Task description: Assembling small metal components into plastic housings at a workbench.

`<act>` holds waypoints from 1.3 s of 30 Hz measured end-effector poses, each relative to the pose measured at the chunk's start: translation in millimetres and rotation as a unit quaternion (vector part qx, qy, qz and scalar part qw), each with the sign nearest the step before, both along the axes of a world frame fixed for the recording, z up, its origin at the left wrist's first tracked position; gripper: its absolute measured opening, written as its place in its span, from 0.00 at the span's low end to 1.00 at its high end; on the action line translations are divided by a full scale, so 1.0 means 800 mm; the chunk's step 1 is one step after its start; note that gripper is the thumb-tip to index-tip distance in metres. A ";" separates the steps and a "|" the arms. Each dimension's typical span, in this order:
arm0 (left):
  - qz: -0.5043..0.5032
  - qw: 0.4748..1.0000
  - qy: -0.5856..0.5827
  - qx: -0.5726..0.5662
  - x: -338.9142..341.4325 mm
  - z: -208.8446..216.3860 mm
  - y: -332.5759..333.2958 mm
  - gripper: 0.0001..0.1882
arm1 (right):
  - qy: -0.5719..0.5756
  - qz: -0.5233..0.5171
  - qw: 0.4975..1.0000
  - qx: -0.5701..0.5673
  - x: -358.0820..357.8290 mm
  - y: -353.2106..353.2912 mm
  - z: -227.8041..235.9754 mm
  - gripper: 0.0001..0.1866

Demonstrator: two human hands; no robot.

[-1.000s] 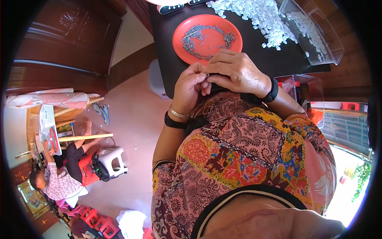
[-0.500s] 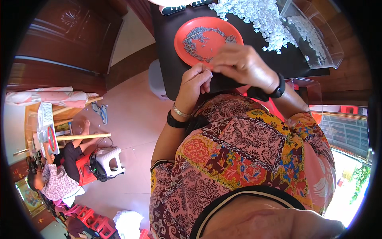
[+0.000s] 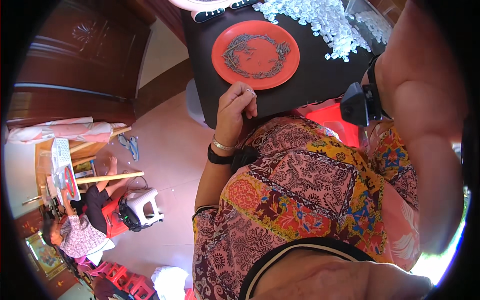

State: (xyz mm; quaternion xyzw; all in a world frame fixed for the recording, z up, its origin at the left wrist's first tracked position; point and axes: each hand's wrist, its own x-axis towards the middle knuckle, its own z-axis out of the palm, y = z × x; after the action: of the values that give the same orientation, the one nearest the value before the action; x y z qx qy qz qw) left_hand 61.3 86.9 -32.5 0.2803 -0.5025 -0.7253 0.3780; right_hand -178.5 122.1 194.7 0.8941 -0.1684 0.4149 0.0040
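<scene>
Left hand was curled closed, contents unclear | right hand's grip could not be told | grey pins were ringed on red plate, beyond left hand; judged light, stiff, slippery, best pinched mid-length

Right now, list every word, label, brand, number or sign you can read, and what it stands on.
None can be read.
The round red plate and the black tabletop show no print I can make out.
Any marks on the small translucent pieces, or on the gold-framed picture, are too small to tell.
</scene>
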 end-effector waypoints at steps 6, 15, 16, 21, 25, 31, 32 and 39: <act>0.009 0.998 -0.054 -0.021 0.004 0.004 -0.016 0.11 | 0.032 -0.024 0.996 -0.077 -0.025 -0.041 0.057 0.60; -0.014 0.999 -0.040 -0.020 0.006 -0.025 0.010 0.09 | -0.030 -0.133 0.935 -0.327 -0.050 0.041 0.253 0.55; -0.040 0.997 -0.019 -0.060 0.011 -0.073 -0.007 0.08 | -0.031 -0.127 0.927 -0.350 -0.039 0.059 0.274 0.54; -0.010 0.983 -0.002 -0.183 0.021 -0.049 0.006 0.08 | 0.037 -0.108 0.901 -0.419 -0.006 0.106 0.302 0.51; 0.018 0.996 -0.020 -0.089 0.021 -0.027 0.017 0.07 | 0.101 -0.097 0.946 -0.293 -0.017 0.101 0.270 0.49; 0.004 0.999 -0.037 -0.022 0.031 -0.004 -0.001 0.06 | 0.107 -0.107 0.984 -0.099 -0.010 0.001 0.228 0.46; 0.000 1.000 -0.023 -0.013 0.027 -0.007 0.001 0.07 | 0.109 -0.098 0.987 -0.064 -0.009 -0.005 0.216 0.45; 0.001 1.000 -0.012 -0.018 0.011 -0.016 -0.002 0.08 | 0.064 -0.091 0.986 0.127 -0.008 -0.003 0.122 0.42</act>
State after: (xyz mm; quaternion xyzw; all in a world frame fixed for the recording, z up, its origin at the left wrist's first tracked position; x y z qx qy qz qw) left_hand 70.3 85.3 -45.5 0.2825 -0.5198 -0.7121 0.3781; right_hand -184.7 120.0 292.3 0.8929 -0.2996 0.3305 -0.0608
